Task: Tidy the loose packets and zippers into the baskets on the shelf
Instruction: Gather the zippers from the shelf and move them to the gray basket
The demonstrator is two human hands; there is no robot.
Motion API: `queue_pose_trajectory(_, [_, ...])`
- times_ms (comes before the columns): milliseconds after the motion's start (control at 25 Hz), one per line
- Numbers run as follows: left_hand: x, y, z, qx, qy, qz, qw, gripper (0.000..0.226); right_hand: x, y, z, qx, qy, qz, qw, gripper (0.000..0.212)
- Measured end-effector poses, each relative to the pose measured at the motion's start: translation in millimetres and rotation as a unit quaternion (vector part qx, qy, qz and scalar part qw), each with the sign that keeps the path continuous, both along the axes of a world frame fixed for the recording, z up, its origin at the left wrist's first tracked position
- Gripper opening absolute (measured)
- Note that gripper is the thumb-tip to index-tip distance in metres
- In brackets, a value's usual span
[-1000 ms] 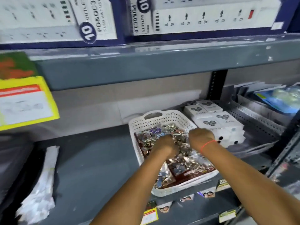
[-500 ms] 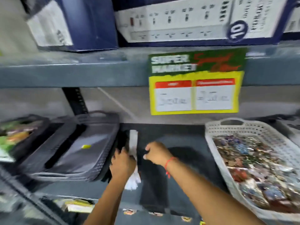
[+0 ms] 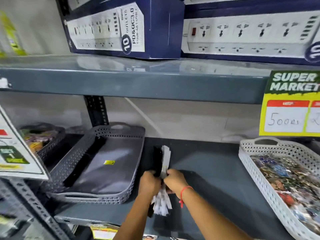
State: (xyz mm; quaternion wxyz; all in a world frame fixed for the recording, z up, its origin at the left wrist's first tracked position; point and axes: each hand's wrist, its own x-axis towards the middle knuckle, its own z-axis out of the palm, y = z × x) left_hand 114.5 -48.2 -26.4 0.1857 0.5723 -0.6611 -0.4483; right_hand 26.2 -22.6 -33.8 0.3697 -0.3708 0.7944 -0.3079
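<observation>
A bundle of long black and white zippers [image 3: 163,158] lies lengthwise on the grey shelf [image 3: 207,170]. My left hand [image 3: 150,183] and my right hand [image 3: 174,181] both grip the bundle around its middle, and its white ends hang out below my hands. To the left stands a grey perforated basket [image 3: 110,170] with a black zipper strip lying inside. A white perforated basket [image 3: 256,168] at the right holds several shiny packets.
A darker basket [image 3: 50,146] with packets sits at the far left behind a slotted upright. Boxed power strips [image 3: 124,26] stand on the shelf above. A yellow and green price sign [image 3: 290,104] hangs from that shelf's edge.
My view swung left from the white basket to the zipper bundle. Both hands left the packets, reached the bundle and closed around it.
</observation>
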Motion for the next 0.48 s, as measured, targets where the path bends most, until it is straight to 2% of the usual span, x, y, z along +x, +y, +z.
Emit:
queue_pose_trajectory(40, [-1,0,0,0.006,0.01,-0.012,1.0,0.022,-1,1,0,-0.001,-0.043,-0.018,0.999,0.021])
queue_pose_trajectory(120, [-2,0,1,0.007,0.038,-0.028,0.999,0.014,-2,5,2,-0.004,-0.13,-0.055,0.99,0.026])
queue_pose_trajectory(200, [-4,-2,2,0.001,0.085,-0.03,0.996,0.029,-2,11,10,-0.021,-0.173,-0.065,0.982,0.032])
queue_pose_trajectory(240, [-5,-1,9,-0.003,0.103,-0.03,0.994,0.034,-3,13,14,-0.036,-0.179,-0.064,0.981,0.034])
queue_pose_trajectory(360, [-6,-5,41,-0.05,0.134,-0.023,0.989,0.028,-2,7,38,-0.12,-0.173,-0.065,0.976,0.032])
queue_pose_trajectory(480, [3,-24,74,-0.077,0.181,0.013,0.98,0.033,7,-14,75,-0.193,-0.168,-0.058,0.965,0.028])
